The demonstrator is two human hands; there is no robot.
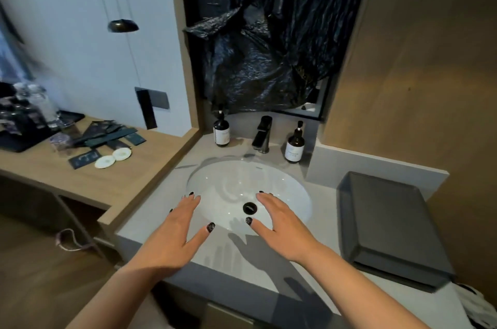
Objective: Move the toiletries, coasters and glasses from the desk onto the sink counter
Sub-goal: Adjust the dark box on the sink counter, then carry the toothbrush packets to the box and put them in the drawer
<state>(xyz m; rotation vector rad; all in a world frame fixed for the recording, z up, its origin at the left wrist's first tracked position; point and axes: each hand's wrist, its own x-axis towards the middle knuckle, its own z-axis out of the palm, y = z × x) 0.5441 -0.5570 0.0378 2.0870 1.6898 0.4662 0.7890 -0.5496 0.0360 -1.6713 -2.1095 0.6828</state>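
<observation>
My left hand [174, 234] and my right hand [285, 226] hover flat and empty, fingers spread, over the front rim of the white sink basin [215, 183] set in the grey sink counter [322, 210]. On the wooden desk [129, 183] to the left lie two round white coasters [113, 158], several dark toiletry packets [113, 135] and a clear glass [60, 144]. More glasses [35, 102] stand blurred at the desk's far left by a black tray [16, 140].
A dark grey rectangular tray [387, 223] lies on the counter at the right. Two brown pump bottles [221, 131] [294, 145] flank the black tap [262, 135]. Black plastic sheeting [269, 46] covers the mirror. A pale wall panel borders the counter's back right.
</observation>
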